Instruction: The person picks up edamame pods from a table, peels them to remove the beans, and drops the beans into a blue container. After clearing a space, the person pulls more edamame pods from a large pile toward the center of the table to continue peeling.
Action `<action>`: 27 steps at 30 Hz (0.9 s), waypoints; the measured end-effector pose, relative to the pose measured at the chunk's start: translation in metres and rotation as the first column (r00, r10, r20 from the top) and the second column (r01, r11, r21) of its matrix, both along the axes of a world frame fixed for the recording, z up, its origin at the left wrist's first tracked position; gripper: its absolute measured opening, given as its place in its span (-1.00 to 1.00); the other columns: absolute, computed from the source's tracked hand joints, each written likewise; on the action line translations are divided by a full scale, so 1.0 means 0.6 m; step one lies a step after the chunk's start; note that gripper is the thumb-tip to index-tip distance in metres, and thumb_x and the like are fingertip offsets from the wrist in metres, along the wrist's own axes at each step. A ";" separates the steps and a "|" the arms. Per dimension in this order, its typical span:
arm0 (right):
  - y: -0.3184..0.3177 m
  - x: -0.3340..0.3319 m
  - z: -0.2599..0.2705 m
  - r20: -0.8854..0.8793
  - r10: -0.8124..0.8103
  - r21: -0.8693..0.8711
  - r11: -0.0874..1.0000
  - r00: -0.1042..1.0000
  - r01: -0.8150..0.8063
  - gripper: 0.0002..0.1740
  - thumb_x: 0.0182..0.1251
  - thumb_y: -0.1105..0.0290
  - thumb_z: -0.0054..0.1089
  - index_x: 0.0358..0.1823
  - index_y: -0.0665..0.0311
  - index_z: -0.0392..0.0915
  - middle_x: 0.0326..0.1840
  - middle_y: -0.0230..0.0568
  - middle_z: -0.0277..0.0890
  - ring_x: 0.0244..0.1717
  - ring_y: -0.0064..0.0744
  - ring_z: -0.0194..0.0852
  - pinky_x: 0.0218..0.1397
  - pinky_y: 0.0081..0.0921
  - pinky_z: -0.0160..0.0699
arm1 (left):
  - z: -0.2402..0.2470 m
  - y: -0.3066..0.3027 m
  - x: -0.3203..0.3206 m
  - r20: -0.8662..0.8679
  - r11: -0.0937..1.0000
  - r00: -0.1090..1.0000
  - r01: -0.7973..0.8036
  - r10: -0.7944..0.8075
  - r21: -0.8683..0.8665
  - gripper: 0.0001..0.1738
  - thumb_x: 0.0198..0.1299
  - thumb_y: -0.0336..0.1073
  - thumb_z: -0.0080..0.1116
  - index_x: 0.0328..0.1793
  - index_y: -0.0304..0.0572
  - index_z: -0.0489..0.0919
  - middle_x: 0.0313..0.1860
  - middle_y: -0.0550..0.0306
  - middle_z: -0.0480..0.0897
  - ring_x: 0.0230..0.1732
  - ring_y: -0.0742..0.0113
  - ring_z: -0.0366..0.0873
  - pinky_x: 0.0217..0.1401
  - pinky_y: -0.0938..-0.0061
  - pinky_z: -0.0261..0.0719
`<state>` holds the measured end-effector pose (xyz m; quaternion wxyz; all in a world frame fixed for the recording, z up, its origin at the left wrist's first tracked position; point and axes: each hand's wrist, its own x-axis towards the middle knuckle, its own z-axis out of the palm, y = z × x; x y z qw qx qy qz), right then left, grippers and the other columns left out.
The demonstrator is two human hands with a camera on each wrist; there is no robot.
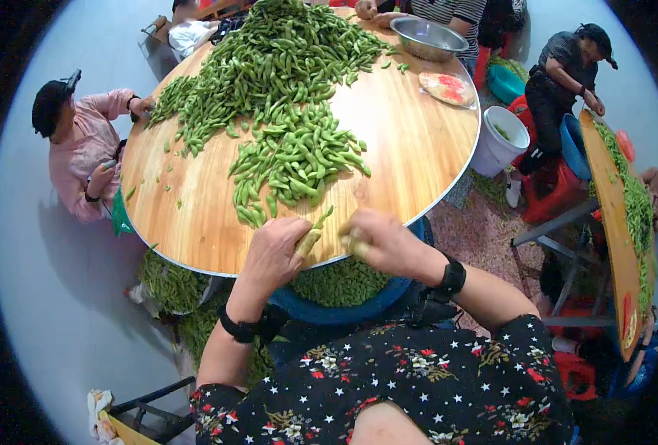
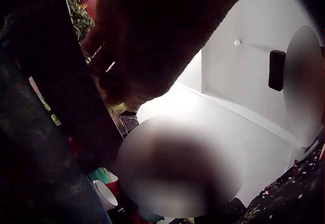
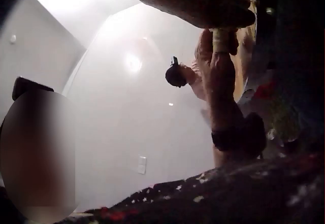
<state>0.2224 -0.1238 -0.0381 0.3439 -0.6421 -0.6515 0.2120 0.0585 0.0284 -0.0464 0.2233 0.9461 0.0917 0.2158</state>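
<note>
Over the near edge of the round wooden table point(image 1: 410, 185), my left hand point(image 1: 271, 248) pinches a green soybean pod point(image 1: 324, 216) that points up and away. Yellowish wrapping covers the thumb of that hand. My right hand point(image 1: 388, 241) is a short distance to the right, blurred, with similar wrapping on a digit; I cannot tell if it holds anything. A small heap of soybean pods point(image 1: 299, 159) lies just beyond the hands. Below the table edge, a blue tub point(image 1: 399, 293) contains many light green pieces point(image 1: 340, 283). The wrist views are dark and partly covered.
A large pod pile point(image 1: 269, 55) covers the far part of the table. A metal bowl point(image 1: 429, 38) and a plastic packet point(image 1: 447, 87) sit at the right. A white bucket point(image 1: 501, 141) stands beside the table. Other people sit around, one at a second table point(image 1: 610, 215).
</note>
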 end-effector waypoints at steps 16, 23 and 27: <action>0.031 -0.025 0.007 -0.198 -0.156 0.334 0.917 0.968 0.217 -0.82 0.20 0.44 0.23 -0.23 0.34 0.47 -0.42 0.00 0.44 -0.41 -0.11 0.47 -0.35 -0.35 0.44 | 0.003 -0.047 0.001 0.106 0.990 0.993 -0.040 0.054 -0.138 -0.84 0.18 -0.36 0.13 -0.17 -0.27 0.48 -0.43 -0.20 0.53 -0.37 -0.18 0.53 -0.36 0.14 0.48; 0.029 -0.035 -0.004 -0.144 -0.061 0.267 0.959 0.988 0.099 -0.79 0.24 0.42 0.25 -0.13 0.34 0.56 -0.41 -0.16 0.51 -0.40 -0.41 0.47 -0.35 -0.49 0.43 | 0.006 -0.041 -0.021 0.119 0.994 0.992 -0.015 0.028 -0.104 -0.87 -0.03 -0.50 0.13 -0.35 -0.22 0.41 -0.55 -0.15 0.43 -0.45 -0.17 0.49 -0.44 0.12 0.44; 0.033 -0.044 -0.001 -0.571 -0.045 0.016 0.998 0.820 0.065 -0.80 0.33 0.37 0.19 -0.13 0.34 0.55 -0.38 -0.45 0.52 -0.35 -0.72 0.40 -0.34 -0.62 0.42 | -0.004 -0.037 -0.036 0.072 0.994 0.997 0.017 -0.009 -0.108 -0.90 0.09 -0.42 0.17 -0.38 -0.23 0.45 -0.57 -0.15 0.47 -0.50 -0.16 0.48 -0.49 0.19 0.43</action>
